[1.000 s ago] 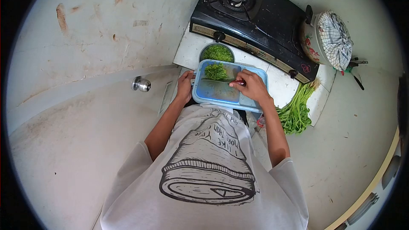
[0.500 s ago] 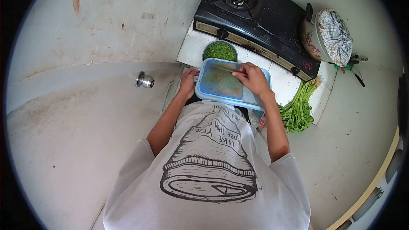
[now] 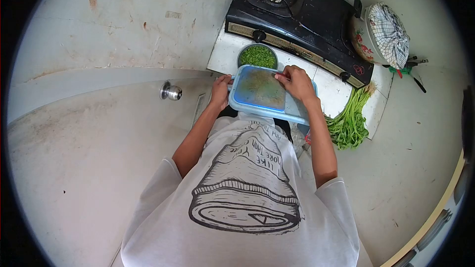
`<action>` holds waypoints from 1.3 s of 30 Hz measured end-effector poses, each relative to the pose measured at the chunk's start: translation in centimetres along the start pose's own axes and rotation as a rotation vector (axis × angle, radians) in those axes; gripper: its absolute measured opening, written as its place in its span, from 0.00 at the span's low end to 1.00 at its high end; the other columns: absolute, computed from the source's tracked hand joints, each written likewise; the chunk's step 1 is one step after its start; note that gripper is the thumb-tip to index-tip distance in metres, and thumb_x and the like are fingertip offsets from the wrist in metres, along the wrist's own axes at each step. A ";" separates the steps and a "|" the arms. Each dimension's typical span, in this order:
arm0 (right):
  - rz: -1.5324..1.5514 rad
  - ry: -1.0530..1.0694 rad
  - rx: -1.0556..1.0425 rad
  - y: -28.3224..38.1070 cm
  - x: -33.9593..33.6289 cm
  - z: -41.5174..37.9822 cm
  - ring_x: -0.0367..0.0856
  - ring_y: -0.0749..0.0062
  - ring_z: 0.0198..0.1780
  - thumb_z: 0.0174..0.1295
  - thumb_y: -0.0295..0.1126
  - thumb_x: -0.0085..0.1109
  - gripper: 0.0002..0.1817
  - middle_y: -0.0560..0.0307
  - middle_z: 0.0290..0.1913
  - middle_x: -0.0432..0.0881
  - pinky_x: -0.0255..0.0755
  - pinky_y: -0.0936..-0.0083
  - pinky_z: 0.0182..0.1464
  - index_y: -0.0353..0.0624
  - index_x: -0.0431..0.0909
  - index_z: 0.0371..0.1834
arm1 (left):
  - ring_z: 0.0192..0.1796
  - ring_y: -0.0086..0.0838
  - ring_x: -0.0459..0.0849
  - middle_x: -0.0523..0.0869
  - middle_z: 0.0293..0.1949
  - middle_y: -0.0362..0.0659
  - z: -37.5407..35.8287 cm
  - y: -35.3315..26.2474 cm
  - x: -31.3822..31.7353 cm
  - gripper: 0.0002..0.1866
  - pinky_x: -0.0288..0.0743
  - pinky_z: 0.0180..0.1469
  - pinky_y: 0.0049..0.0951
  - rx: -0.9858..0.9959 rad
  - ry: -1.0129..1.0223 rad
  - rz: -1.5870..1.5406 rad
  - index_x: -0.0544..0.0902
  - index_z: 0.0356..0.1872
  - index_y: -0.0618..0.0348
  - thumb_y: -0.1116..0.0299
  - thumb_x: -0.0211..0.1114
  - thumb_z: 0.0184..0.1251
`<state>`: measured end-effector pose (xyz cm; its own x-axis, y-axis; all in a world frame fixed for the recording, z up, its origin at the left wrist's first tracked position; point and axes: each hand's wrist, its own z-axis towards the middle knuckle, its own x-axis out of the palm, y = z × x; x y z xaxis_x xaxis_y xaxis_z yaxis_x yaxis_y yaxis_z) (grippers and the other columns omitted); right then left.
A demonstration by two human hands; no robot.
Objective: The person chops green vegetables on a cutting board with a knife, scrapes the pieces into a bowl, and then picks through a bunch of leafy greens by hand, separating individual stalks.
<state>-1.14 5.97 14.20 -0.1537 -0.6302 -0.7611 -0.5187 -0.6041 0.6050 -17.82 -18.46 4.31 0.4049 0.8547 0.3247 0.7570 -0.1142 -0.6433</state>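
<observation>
A person holds a blue cutting board tilted over a bowl of chopped greens.

The left hand (image 3: pixel 219 89) grips the left edge of the blue board (image 3: pixel 261 91). The right hand (image 3: pixel 297 81) is closed around a knife whose blade is hard to see, pressed at the board's far edge. Just beyond sits the bowl (image 3: pixel 257 56) on the white desk (image 3: pixel 330 100), beside a black stove (image 3: pixel 297 12). Leafy stalks (image 3: pixel 350 123) lie to the right.

The bowl (image 3: pixel 257 56) sits between board (image 3: pixel 261 90) and stove (image 3: pixel 297 12) (behind it), greens (image 3: pixel 350 121) lying to the right.
</observation>
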 end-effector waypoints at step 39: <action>-0.307 0.503 -0.284 11.0 -9.8 5.9 0.89 0.52 0.42 0.52 0.47 0.78 0.18 0.51 0.34 0.90 0.79 0.57 0.46 0.45 0.90 0.35 | 0.28 0.28 0.81 0.85 0.33 0.47 -1.0 -2.0 1.8 0.12 0.76 0.25 0.30 -0.007 -0.059 0.021 0.82 0.46 0.69 0.67 0.57 0.78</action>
<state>-10.34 8.37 26.95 0.4138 -0.5181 -0.7486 -0.2236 -0.8549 0.4680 -18.05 -17.18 6.86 0.3897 0.8804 0.2701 0.7526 -0.1355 -0.6444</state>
